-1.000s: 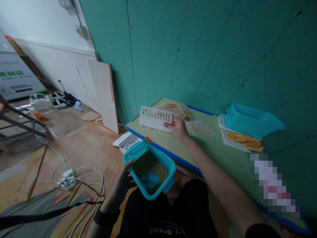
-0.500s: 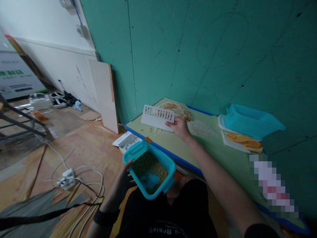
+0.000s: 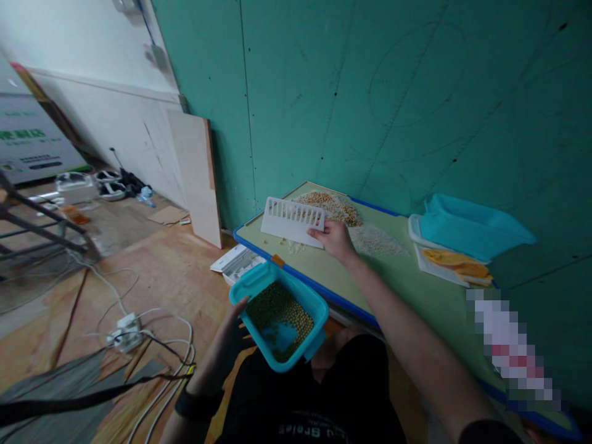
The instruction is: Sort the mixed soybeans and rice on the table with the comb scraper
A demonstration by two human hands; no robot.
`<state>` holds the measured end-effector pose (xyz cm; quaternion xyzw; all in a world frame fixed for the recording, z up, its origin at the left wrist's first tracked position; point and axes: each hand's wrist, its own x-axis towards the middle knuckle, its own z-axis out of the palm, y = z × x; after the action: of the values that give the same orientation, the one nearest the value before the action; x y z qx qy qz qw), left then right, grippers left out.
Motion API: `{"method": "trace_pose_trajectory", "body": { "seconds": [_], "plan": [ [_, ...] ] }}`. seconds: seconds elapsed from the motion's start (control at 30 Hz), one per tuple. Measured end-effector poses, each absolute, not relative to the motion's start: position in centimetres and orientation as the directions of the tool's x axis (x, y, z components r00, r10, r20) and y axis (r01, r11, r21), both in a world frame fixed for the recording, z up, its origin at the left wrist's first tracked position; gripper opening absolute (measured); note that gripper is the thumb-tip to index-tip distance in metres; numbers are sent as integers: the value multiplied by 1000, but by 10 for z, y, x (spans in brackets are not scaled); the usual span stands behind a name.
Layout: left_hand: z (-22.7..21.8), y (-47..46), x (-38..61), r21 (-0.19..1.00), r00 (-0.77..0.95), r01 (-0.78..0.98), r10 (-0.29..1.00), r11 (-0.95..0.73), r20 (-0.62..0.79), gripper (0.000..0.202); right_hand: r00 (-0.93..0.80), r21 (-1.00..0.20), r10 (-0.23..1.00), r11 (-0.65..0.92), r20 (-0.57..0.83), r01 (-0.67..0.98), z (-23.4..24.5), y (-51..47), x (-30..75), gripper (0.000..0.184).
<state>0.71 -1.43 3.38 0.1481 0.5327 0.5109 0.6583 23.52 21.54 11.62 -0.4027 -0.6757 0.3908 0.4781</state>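
Green wall [image 3: 296, 111] behind table [image 3: 420, 280]. R hand [image 3: 339, 239] pinching slotted wht. plate [image 3: 287, 230] over table; L hand [image 3: 232, 330] clamped on blue bin [image 3: 281, 334] w/ beans [image 3: 301, 320], by table's near edge.

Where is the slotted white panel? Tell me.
In mid head view, the right hand holds the panel by its right end, just in front of the bean pile on the table.

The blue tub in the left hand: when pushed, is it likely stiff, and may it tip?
The tub is probably fairly stiff: its rim shows no clear bend beside the left hand. It may tip if pushed at the far side, since the visible hold is on one side. The green beans and pale beans lie loose, so they could slide.
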Motion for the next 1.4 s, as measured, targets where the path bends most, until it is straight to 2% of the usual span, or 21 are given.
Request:
{"method": "trace_pose_trajectory", "body": {
  "seconds": [0.33,0.7,0.87,1.03,1.4],
  "plan": [
    [40,-15,7,744,-86,-506,833,436,-546,79,-246,-930,927,328,283,165,121,206,233,30],
    [41,-16,5,761,-108,-517,851,393,-513,76,-252,-923,922,341,293,177,124,196,233,34],
    [46,-14,5,738,-135,-538,823,407,-552,80,-261,-926,921,339,290,169,124,193,234,36],
    [44,-11,1,746,-155,-537,824,393,-545,72,-255,-930,923,333,287,157,123,193,234,40],
    [35,-11,-7,737,-124,-551,834,392,-537,77,-232,-930,931,324,281,174,122,199,238,45]
  ]
}}
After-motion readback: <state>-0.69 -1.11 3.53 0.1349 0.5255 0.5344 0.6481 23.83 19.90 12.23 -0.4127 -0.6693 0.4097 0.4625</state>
